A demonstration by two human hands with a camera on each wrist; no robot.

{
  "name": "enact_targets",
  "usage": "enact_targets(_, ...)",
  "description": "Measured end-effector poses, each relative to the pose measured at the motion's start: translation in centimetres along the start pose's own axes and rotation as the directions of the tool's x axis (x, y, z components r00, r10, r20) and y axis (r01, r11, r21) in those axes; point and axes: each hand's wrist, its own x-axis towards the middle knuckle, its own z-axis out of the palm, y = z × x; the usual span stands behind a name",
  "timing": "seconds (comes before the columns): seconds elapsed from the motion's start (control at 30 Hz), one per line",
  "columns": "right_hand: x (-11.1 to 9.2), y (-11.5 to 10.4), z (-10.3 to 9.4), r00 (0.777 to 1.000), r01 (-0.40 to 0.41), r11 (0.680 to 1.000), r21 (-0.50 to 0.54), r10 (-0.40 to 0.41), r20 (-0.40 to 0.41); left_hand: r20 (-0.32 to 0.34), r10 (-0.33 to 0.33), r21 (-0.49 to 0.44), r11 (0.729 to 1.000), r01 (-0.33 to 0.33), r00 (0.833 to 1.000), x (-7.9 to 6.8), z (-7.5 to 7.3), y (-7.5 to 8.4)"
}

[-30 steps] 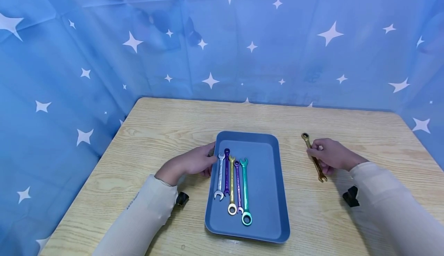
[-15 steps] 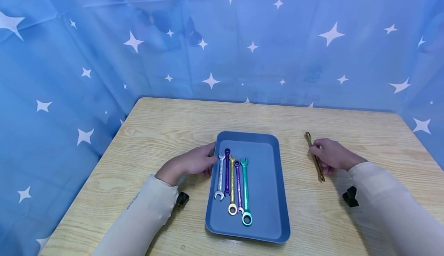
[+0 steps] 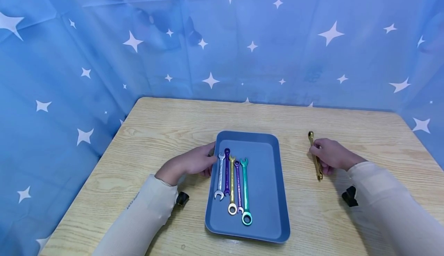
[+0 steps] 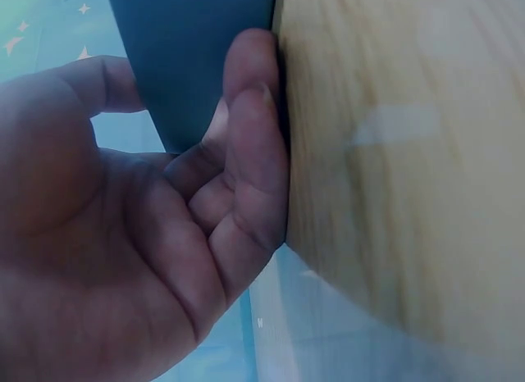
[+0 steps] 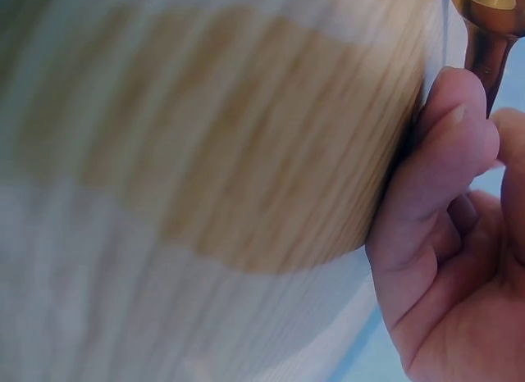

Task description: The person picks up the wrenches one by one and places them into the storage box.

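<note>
My left hand (image 3: 194, 160) grips the left side of a blue-grey tray (image 3: 267, 194). In the left wrist view its thumb is at the edge of the tray (image 4: 193, 54), fingers against the outer wall near the tabletop. Out to the right, my right hand (image 3: 333, 154) pinches a gold combination wrench (image 3: 316, 164) around its middle, ring end away from me. The right wrist view shows one end of that wrench (image 5: 487, 58) beyond the fingers. Inside the tray lie a silver wrench (image 3: 220, 177), two purple wrenches (image 3: 227, 173), another gold wrench (image 3: 232, 182) and a green wrench (image 3: 245, 188), side by side.
The tray stands on a light wooden table (image 3: 173, 121), with bare wood between it and my right hand. A blue curtain (image 3: 222, 36) with white stars hangs behind the table and along its left side. The wrenches occupy the tray's left half.
The gold wrench in my right hand has rolled about its length, and its far end has swung slightly right, its near end left. Left hand, tray and the other wrenches stay put.
</note>
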Motion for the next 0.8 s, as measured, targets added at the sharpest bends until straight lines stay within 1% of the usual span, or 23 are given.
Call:
enact_targets(0.3, -0.08, -0.14, -0.02, 1.0, 0.0, 1.0, 0.009, 0.0, 0.0, -0.005, -0.005, -0.006, 1.0, 0.005, 1.0, -0.17, -0.02, 0.12)
enact_targets(0.63, -0.26, -0.2, -0.08, 1.0, -0.005, 0.998, 0.058, 0.005, 0.003, -0.004, -0.005, -0.011, 1.0, 0.005, 1.0, -0.14, -0.01, 0.05)
enact_targets(0.8, -0.36, 0.03, -0.06, 1.0, -0.006, 0.994, 0.112, 0.005, 0.01, -0.002, 0.004, -0.014, 1.0, -0.004, 1.0, 0.06, 0.04, -0.14)
